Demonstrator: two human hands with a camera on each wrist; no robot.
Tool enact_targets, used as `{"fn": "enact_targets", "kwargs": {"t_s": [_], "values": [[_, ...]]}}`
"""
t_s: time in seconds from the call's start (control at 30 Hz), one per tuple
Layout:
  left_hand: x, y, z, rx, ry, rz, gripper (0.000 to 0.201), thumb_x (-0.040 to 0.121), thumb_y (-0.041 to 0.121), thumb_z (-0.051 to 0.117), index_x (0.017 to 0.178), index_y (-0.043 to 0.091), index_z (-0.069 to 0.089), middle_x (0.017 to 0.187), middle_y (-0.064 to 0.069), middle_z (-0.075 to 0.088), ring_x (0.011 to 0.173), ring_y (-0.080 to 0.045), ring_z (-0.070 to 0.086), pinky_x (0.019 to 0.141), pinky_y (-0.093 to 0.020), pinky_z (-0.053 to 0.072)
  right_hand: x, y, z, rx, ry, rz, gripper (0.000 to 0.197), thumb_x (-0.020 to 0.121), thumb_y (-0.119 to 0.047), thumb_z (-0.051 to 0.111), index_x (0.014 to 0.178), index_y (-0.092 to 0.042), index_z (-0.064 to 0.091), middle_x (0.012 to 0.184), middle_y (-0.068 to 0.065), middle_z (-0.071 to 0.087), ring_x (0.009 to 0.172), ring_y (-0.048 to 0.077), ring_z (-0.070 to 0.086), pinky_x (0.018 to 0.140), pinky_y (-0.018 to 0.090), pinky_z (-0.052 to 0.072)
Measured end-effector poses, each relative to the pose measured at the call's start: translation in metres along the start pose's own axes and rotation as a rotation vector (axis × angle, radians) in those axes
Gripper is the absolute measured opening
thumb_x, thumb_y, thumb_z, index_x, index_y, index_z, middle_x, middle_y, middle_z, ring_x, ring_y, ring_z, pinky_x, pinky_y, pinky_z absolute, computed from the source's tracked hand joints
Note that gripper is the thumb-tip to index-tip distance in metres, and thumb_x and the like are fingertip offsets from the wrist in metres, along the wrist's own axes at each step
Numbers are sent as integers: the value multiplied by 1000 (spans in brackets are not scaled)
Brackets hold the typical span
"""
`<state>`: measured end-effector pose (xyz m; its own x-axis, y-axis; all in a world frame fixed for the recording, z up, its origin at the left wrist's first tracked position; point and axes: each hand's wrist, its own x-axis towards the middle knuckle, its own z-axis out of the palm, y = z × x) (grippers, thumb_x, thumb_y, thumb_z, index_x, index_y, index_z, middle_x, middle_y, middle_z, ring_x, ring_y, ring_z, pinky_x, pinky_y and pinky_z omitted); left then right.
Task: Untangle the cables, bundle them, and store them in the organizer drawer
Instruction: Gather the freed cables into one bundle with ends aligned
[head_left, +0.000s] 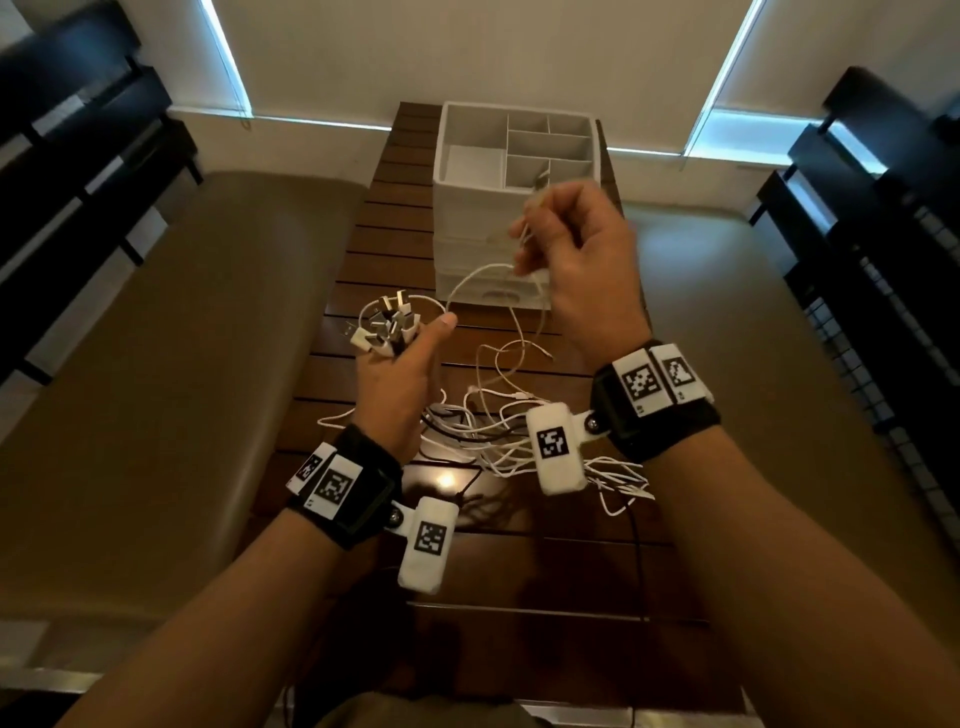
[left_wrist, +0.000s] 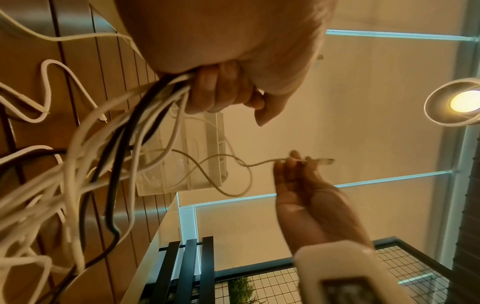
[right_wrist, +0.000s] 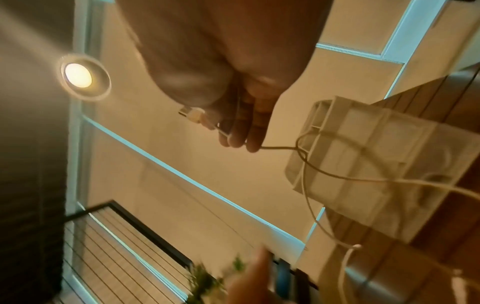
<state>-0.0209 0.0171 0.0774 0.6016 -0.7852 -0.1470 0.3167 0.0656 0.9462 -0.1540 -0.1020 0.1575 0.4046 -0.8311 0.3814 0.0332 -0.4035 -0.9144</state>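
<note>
The left hand (head_left: 397, 371) is clenched around a bunch of cables (head_left: 483, 431) held above the dark slatted counter (head_left: 374, 223), gripping them just below their USB plugs (head_left: 384, 325), which fan upward and away from the person out of the top of the fist. Below the fist the cords, mostly white with a few black ones, drop down and spread in a loose tangle across the counter toward the person and to the right. The right hand (head_left: 576, 260) is raised higher and farther forward, in front of the white organizer (head_left: 514, 218), and pinches one thin white cable (head_left: 478, 283) near its end; in the right wrist view its plug (right_wrist: 193, 115) juts out of the fingers (right_wrist: 249, 127), pointing away from the organizer. From that pinch the cord runs down and left in a slack loop toward the left thumb, then trails in curls onto the counter. The organizer stands upright at the far end of the counter, its open top split into several compartments, with drawer fronts stacked below; how far any drawer is pulled out cannot be told. Both wrists carry black bands with printed markers.
</note>
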Motion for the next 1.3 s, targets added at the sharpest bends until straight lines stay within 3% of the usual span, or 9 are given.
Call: {"fn": "enact_targets", "kwargs": {"t_s": [0.07,0.23,0.53,0.63,0.73,0.93,1.07,1.17,1.3], "values": [[-1,-1,-2,7,15,-7,44,96,19,75,65,27,45,54,11,35,44,-5,32,57,-27,32,5,-5,0,23,45,-45,9,107,-8,50,108,-5,59,98,12,72,80,23,67,75,38,61],[-7,-2,0,17,10,-26,28,96,20,75,75,21,57,53,13,39,43,-4,35,46,-18,34,-21,37,13,-232,-91,155,11,107,-12,52,102,-11,62,94,3,74,83,19,70,73,38,60],[-4,10,14,53,-85,96,24,97,16,74,79,13,59,59,13,54,53,-2,52,57,-16,45,-41,38,16,-214,-207,116,3,101,-15,66,100,-13,67,88,5,70,77,23,68,72,47,62],[-6,12,22,18,-134,71,14,96,13,74,94,0,71,76,2,73,73,-11,72,65,-24,55,-52,38,22,-163,-230,107,5,99,-10,63,102,-12,68,92,6,72,83,26,70,73,51,61],[-8,10,26,-17,-146,15,12,98,13,72,101,3,75,88,-7,77,82,-18,75,66,-29,58,-61,37,31,-50,-181,142,10,98,-7,63,106,-9,68,96,11,73,84,32,72,72,55,62],[-10,11,28,43,-158,20,34,102,22,67,112,-10,72,98,-18,78,88,-21,78,71,-26,60,-71,40,37,42,-75,250,7,98,-7,65,95,-2,62,88,17,70,80,38,71,73,58,62],[-4,11,24,150,-122,17,37,100,36,69,92,-1,70,80,-6,74,78,-18,74,68,-29,59,-76,42,35,26,-111,277,12,95,-11,71,88,-11,60,83,5,68,77,31,70,73,57,62],[-2,18,27,171,-82,24,33,101,37,68,75,18,60,60,13,60,61,-3,62,61,-23,53,-77,46,27,-75,-219,257,18,94,-24,75,106,-20,63,107,-1,68,91,24,68,78,47,63],[2,27,25,51,-121,18,44,101,43,65,62,26,55,60,7,52,61,-13,51,71,-36,46,-70,58,11,-331,-409,162,9,96,-26,74,103,-23,70,100,-8,69,87,7,64,82,34,56]]}}
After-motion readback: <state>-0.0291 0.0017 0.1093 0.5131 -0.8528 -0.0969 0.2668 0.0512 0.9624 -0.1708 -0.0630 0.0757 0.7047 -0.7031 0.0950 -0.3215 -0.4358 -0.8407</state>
